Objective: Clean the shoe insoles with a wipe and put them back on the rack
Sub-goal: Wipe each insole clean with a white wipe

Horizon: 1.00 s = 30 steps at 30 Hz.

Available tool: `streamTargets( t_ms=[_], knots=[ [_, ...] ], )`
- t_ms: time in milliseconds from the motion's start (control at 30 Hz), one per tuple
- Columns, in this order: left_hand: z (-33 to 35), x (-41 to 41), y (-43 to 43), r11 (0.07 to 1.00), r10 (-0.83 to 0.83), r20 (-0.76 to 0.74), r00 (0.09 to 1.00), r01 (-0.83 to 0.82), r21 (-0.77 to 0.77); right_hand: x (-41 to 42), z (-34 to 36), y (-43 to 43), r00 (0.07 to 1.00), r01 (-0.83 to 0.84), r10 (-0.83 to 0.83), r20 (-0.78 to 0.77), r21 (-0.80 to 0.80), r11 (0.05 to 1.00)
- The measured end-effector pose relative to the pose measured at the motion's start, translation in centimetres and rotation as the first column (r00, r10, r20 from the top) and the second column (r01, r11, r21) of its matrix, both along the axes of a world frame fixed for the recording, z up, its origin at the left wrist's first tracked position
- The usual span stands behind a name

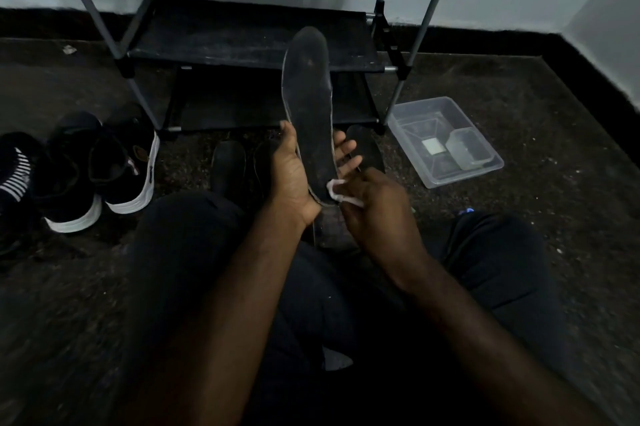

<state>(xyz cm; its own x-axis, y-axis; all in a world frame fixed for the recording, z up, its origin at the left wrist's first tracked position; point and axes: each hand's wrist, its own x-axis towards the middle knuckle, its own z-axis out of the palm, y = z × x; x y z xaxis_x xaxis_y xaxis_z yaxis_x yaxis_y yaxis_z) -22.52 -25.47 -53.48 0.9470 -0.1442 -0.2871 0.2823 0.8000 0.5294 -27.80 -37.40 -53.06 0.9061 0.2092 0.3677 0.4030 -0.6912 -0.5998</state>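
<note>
Head view: left hand (294, 176) grips insole (308, 106) at heel end; right hand (374, 207) pinches wipe (334, 188). Insole looks light, bendy; support mid-length.

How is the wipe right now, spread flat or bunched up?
Bunched up: the wipe shows as a small crumpled wad pinched by the right hand against the heel end of the insole.

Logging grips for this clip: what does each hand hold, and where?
Left hand grips the long dark flat insole around its lower half; right hand pinches a crumpled white wipe against its bottom end.
</note>
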Motion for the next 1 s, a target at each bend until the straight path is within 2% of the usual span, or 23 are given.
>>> streamTargets(
  t_ms=[133, 300, 467, 600, 767, 933, 1000],
  knots=[
    [0.3, 0.0, 0.2, 0.999, 0.024, -0.019, 1.0, -0.024, -0.024, -1.7, 0.2, 1.3, 0.993, -0.117, 0.118, 0.022, -0.032, 0.993],
    [0.5, 0.1, 0.3, 0.999, 0.033, -0.047, 0.998, -0.033, -0.009, 0.3, 0.0, 0.6, 0.996, 0.015, -0.011, 0.084, -0.045, 0.999],
    [0.5, 0.1, 0.3, 0.999, 0.036, -0.051, 0.998, -0.038, -0.035, -1.3, 0.4, 1.8, 0.988, -0.143, 0.143, 0.052, 0.009, 0.99],
    [0.5, 0.3, 0.8, 0.996, 0.066, -0.031, 0.997, -0.067, -0.055, 0.1, 0.0, 0.6, 0.995, -0.044, 0.042, 0.093, 0.021, 0.999],
    [0.7, 0.1, 0.5, 0.997, 0.068, -0.047, 0.997, -0.07, -0.035, -2.0, -0.1, 1.8, 0.989, -0.12, 0.123, 0.088, -0.042, 0.992],
    [0.5, 0.0, 0.6, 0.998, 0.066, -0.057, 0.996, -0.066, -0.003, -0.4, -0.2, 0.7, 0.998, -0.038, 0.036, 0.045, 0.043, 0.998],
    [0.5, 0.1, 0.3, 0.998, 0.066, -0.07, 0.995, -0.065, 0.022, -0.4, 0.4, 1.2, 0.998, -0.06, 0.059, 0.014, 0.052, 0.997]
  ],
)
